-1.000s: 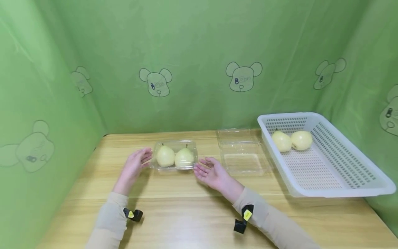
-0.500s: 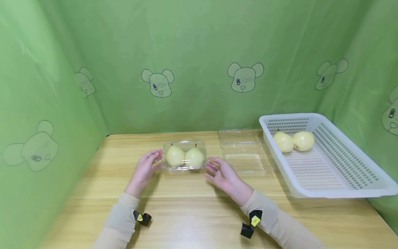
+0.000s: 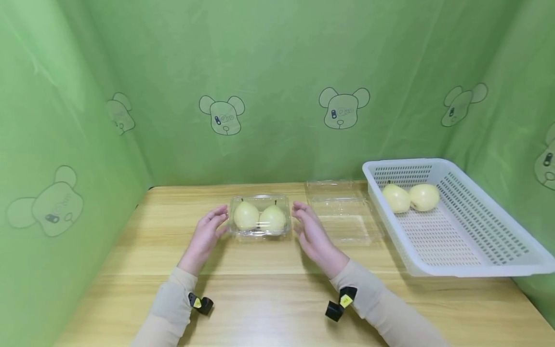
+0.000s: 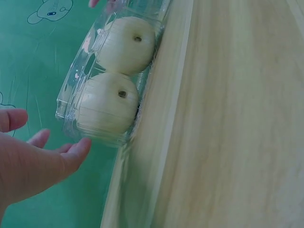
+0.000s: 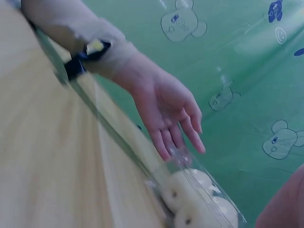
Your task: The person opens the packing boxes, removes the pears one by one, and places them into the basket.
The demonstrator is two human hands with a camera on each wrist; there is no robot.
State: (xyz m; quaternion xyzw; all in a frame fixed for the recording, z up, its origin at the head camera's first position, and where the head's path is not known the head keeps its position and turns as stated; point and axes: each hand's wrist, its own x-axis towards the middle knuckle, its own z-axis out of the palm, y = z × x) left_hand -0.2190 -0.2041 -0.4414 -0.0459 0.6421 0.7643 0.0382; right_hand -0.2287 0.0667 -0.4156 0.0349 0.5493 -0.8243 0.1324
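Observation:
A clear plastic clamshell box [image 3: 261, 236] stands on the table with its lid down and two pale yellow pears inside, one on the left [image 3: 246, 216] and one on the right [image 3: 272, 219]. My left hand [image 3: 205, 236] is beside the box's left end, fingers relaxed and fingertips right at the wall. In the left wrist view, the thumb and fingers of that left hand [image 4: 38, 161] are spread near the box's end. On the other side, my right hand [image 3: 315, 236] stands a little apart from the right end, fingers loosely bent with nothing in them.
An open clear clamshell box [image 3: 340, 226] lies to the right of my right hand. Beyond it stands a white perforated basket [image 3: 451, 241] holding two more pears [image 3: 409, 197]. Green curtains [image 3: 277, 144] enclose the wooden table [image 3: 260, 299] at the back and sides.
The filled box has shifted right in view, with both hands alongside. In the last half second my right hand has drawn slightly away from the box's right end and turned.

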